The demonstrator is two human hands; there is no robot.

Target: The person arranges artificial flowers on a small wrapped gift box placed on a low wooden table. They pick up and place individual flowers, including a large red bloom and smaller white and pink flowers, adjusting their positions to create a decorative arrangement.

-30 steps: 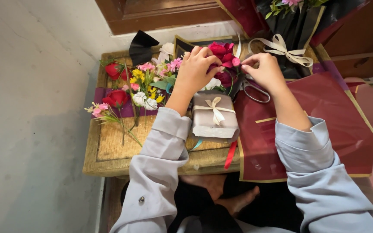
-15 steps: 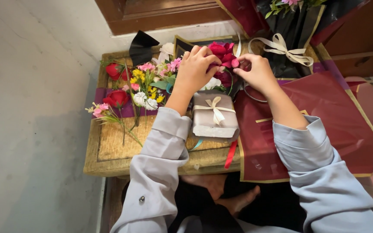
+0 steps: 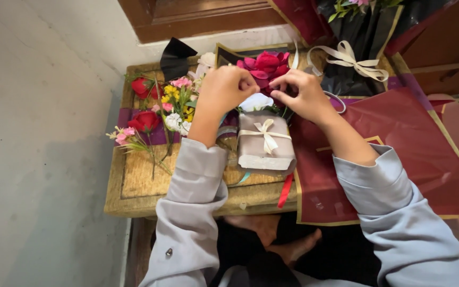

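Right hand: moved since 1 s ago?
Yes. The right hand has shifted left, toward the left hand, judged against the cream bow on the black wrap, and now sits at the red flowers.

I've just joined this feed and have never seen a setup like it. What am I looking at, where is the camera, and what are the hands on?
No machine here: a person works with bare hands, filmed by a camera on their head looking down. The left hand and right hand meet at a bunch of red and pink flowers in a small grey wrapped bouquet tied with a cream ribbon. It lies on a low woven table. Loose roses and small flowers lie left; a dark red wrapping sheet lies right, with a black-wrapped bouquet behind.
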